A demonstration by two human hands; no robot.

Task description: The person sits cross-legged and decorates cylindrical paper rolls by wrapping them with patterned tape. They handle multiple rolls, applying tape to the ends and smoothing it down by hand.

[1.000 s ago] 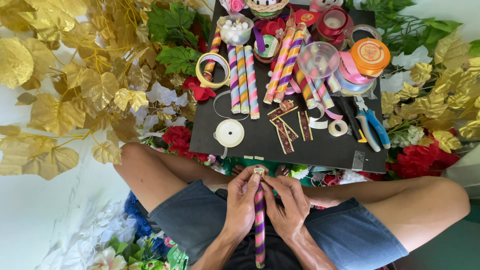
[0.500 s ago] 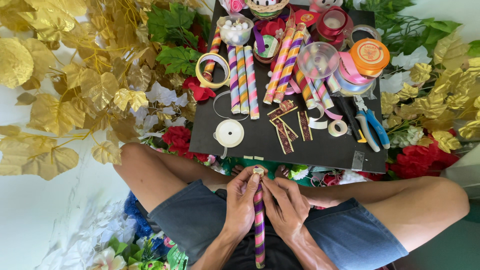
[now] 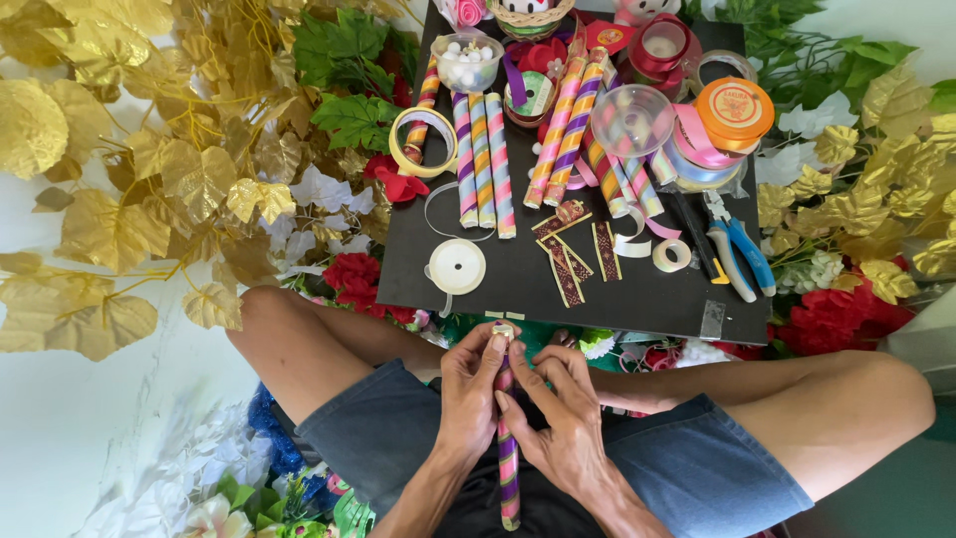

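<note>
Both hands pinch the striped ribbon-wrapped stick (image 3: 507, 448): left hand (image 3: 470, 394) at its far tip, right hand (image 3: 558, 423) smoothing ribbon; next needs firm pressing.

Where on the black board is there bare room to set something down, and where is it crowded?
The black board is bare along its near edge, between the white tape roll and the blue-handled pliers. Its far half is crowded with striped sticks, ribbon spools and a clear bowl.

One striped stick (image 3: 507, 468) in hand; three striped sticks (image 3: 482, 164) side by side on the tabletop (image 3: 518, 284); one blue-handled pliers (image 3: 739, 254); one clear bowl (image 3: 632, 120); one orange-lidded spool (image 3: 735, 108).
</note>
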